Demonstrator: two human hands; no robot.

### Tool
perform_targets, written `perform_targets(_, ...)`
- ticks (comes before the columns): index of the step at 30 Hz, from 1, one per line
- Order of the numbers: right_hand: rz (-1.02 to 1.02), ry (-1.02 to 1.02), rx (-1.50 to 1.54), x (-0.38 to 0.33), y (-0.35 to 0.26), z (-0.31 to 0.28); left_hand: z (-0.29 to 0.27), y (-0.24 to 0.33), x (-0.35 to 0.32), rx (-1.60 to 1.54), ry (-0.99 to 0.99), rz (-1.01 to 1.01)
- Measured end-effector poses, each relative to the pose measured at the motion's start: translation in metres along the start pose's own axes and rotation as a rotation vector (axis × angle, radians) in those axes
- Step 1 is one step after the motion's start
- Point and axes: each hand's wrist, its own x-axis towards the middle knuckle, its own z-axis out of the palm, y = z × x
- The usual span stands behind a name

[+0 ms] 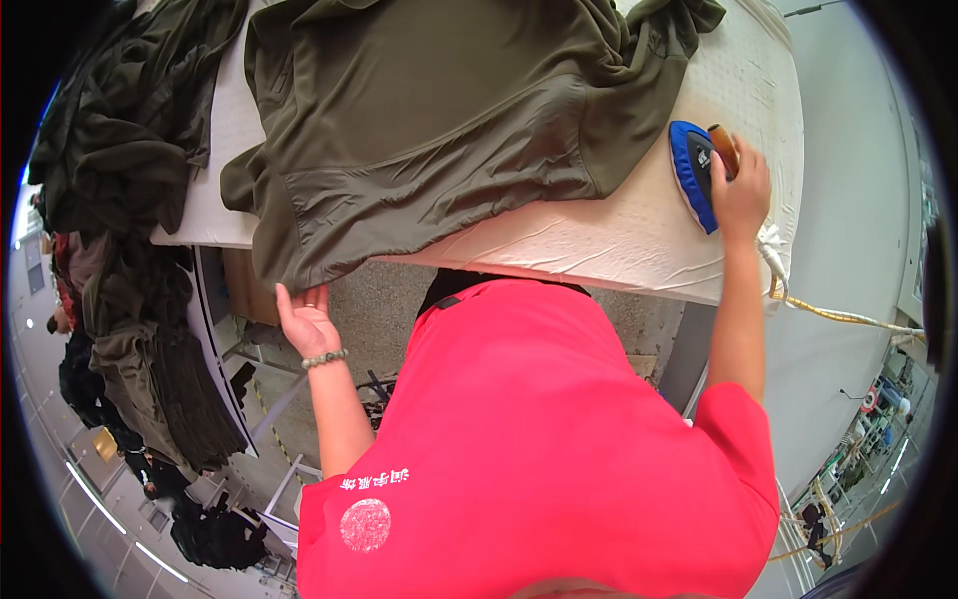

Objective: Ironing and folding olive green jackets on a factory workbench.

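An olive-green garment point(429, 90) lies spread over the white padded ironing table, its lower edge draping over the near side. At the garment's lower left corner, my left hand point(309, 327) has its palm turned up and holds the hem; the fingertips are partly hidden by the cloth. My right hand point(743, 192) is closed around the brown handle of an iron with a blue rim point(691, 178). The iron rests on the table cover to the right of the garment, apart from it.
The white ironing table point(743, 85) ends at a near edge in front of me. A white-wrapped cord or hose point(798, 303) runs off right from near my right wrist. Dark green garments point(130, 130) are heaped at the left, with more hanging below point(165, 389).
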Motion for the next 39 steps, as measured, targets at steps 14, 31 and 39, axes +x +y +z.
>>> perform_targets(14, 0.505, -0.175, 1.487, 0.190, -0.089, -0.044, 0.210, 0.230, 0.070, 0.147, -0.333, 0.507)
perform_targets(31, 0.720, -0.735, 0.939, -0.072, -0.074, 0.028, 0.030, 0.049, 0.079, 0.827, -0.019, 0.059)
perform_targets(39, 0.796, -0.756, 1.046, -0.086, -0.075, 0.036, 0.022, 0.037, 0.075, 0.707, -0.005, 0.018)
